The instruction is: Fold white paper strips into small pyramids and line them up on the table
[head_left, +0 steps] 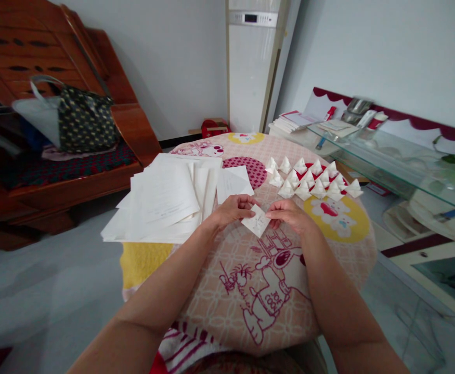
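Observation:
A small folded piece of white paper [257,222] is held between both my hands above a pink cartoon-printed cloth [250,291] on a round surface. My left hand [233,209] pinches its left edge with curled fingers. My right hand [288,213] pinches its right corner. A spread stack of white paper sheets [165,202] lies just left of my left hand. Several finished folded white paper shapes [313,179] stand in rows beyond my right hand.
A wooden bench [55,130] with a dark patterned bag [85,119] stands at the left. A tall white air conditioner [252,62] stands at the back. A glass shelf [399,156] with books and cups runs along the right.

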Motion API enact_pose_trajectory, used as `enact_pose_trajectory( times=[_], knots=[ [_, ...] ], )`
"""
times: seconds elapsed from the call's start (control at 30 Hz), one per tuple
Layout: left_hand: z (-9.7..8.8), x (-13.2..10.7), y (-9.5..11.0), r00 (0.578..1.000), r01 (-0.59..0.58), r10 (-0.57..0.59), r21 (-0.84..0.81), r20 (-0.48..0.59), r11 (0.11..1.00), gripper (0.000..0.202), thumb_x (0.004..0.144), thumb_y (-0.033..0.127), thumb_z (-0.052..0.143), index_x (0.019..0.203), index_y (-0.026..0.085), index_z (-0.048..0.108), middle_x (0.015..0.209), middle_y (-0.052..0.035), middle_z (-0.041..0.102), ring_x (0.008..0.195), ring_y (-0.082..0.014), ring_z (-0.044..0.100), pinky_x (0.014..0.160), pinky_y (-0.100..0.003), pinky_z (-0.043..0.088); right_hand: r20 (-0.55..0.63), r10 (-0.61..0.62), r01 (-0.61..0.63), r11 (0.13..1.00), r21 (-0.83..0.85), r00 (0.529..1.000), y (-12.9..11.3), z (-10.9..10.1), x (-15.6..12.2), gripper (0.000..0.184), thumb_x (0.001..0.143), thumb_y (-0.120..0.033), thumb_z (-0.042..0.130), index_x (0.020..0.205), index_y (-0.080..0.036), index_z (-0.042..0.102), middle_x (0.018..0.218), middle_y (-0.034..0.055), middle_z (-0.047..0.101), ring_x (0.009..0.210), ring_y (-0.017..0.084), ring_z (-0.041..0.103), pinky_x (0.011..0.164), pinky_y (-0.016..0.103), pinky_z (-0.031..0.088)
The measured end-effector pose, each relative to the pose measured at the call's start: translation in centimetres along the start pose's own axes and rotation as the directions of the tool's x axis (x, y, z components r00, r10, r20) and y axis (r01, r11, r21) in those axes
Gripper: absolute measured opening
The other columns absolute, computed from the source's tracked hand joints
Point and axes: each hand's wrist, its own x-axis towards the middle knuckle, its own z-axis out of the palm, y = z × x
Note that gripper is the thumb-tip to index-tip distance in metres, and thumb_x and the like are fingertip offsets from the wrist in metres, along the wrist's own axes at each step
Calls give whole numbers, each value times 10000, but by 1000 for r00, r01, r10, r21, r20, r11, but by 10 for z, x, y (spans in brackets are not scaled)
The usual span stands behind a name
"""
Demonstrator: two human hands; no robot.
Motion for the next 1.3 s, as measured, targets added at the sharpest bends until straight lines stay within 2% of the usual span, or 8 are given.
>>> enact_pose_trajectory(
  times=[0.13, 0.3, 0.53, 0.73, 0.87, 0.93, 1.17, 1.3],
  knots=[
    [0, -2, 2, 999, -7, 6, 19, 52, 1000, 282, 710, 147, 742, 983, 140, 672, 637, 43, 575, 554, -77, 513, 532, -215, 371, -55, 2, -2, 1000, 13, 999, -4, 2, -2, 113, 830, -203, 681, 728, -168, 646, 608, -4, 671, 544, 112, 614, 574, 216, 505],
    [1, -3, 2, 999, -5, 3, 54, 38, 999, 246, 706, 156, 748, 930, 131, 649, 637, 42, 563, 552, -72, 505, 523, -215, 365, -45, 8, -5, 999, 47, 999, -6, 5, -2, 145, 831, -201, 688, 701, -176, 629, 593, -11, 652, 521, 110, 590, 553, 222, 490],
    [3, -4, 3, 996, 2, -12, 107, 94, 994, 334, 683, 117, 683, 1017, 120, 674, 714, 15, 639, 590, -76, 546, 522, -196, 402, -71, -55, 65, 987, 145, 996, 2, 5, 2, 138, 755, -248, 740, 684, -176, 645, 592, -5, 654, 516, 120, 595, 525, 239, 487],
    [3, 0, -3, 996, 17, -31, 172, 84, 985, 197, 711, 241, 741, 840, 123, 649, 685, 7, 637, 579, -84, 550, 502, -196, 392, -59, -122, 132, 968, 215, 991, 9, 8, 9, 259, 648, -393, 815, 648, -184, 661, 572, 15, 659, 496, 143, 592, 490, 264, 486],
    [2, 0, -4, 998, -40, 34, 116, 50, 993, 213, 734, 290, 750, 805, 127, 632, 689, 2, 642, 600, -87, 571, 535, -197, 426, -158, -172, 213, 931, 297, 972, 9, 8, 10, 403, 690, -583, 770, 697, -191, 673, 640, 53, 696, 560, 179, 638, 536, 300, 519],
    [2, 0, -3, 998, -62, 60, 80, 22, 995, 242, 724, 296, 767, 828, 124, 633, 714, -1, 652, 613, -87, 584, 553, -198, 452, -159, -182, 223, 930, 294, 970, 9, 7, 11, 445, 706, -629, 746, 713, -188, 685, 657, 61, 701, 598, 189, 654, 582, 313, 534],
    [4, 3, -5, 987, -151, 146, -64, -68, 987, 283, 714, 291, 784, 840, 139, 581, 780, 5, 647, 700, -110, 642, 649, -235, 548, -97, -224, 238, 956, 173, 970, 9, 11, 12, 334, 587, -409, 827, 772, -147, 732, 720, 37, 709, 648, 167, 623, 630, 286, 496],
    [5, 5, -10, 979, -172, 177, 57, -103, 983, 207, 735, 250, 736, 797, 147, 567, 746, 21, 620, 684, -107, 625, 662, -240, 535, -187, -270, 287, 955, 72, 945, 10, 17, 15, 300, 614, -414, 761, 719, -136, 720, 640, 7, 641, 608, 145, 548, 578, 257, 417]
  ],
)
